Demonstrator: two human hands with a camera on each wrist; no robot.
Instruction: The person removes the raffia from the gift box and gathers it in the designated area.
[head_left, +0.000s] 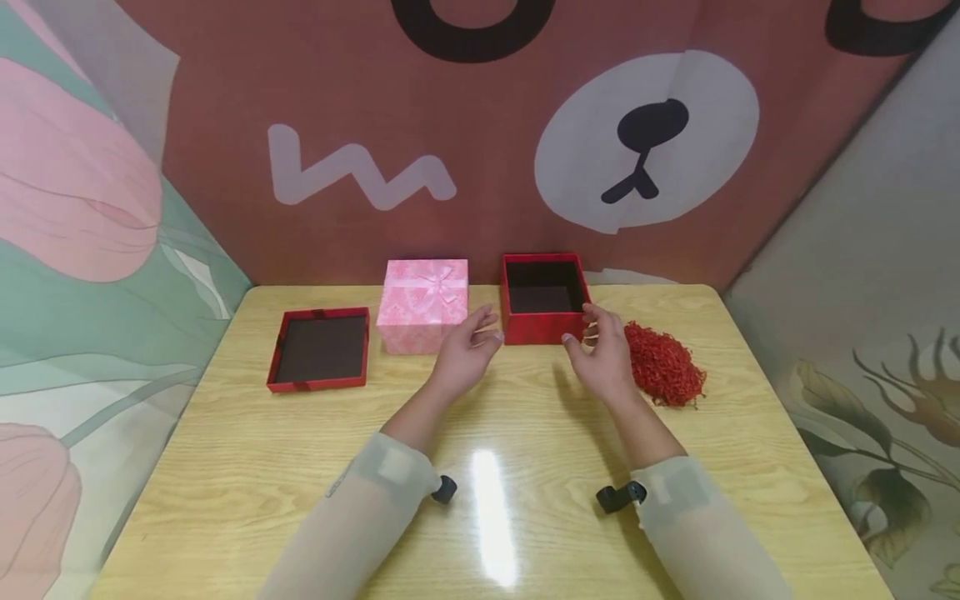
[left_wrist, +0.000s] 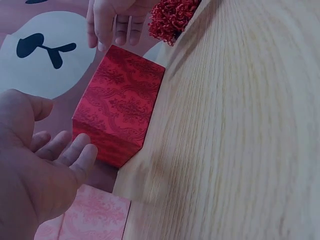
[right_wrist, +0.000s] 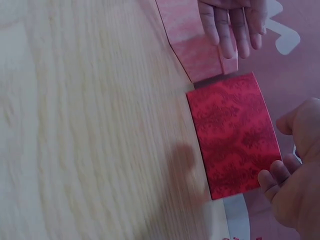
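A lidless red box (head_left: 542, 328) with a dark interior stands at the back of the table, its patterned front (right_wrist: 235, 135) facing me. My left hand (head_left: 462, 354) hovers just left of it, fingers relaxed and holding nothing, overlapping the corner of a pink gift box (head_left: 420, 333) in the head view. On the other side, my right hand (head_left: 606, 354) has its loosely bent fingertips right at the box's right front corner. In the left wrist view, the left hand's fingers (left_wrist: 82, 155) reach close to the box's near side.
A shallow red lid (head_left: 318, 350) lies dark side up at the left of the wooden table (head_left: 300, 467). The pink box bears a ribbon bow (head_left: 438, 285). Right of my right hand is a heap of red shredded paper (head_left: 666, 367). A printed wall covering (head_left: 495, 167) rises behind the table.
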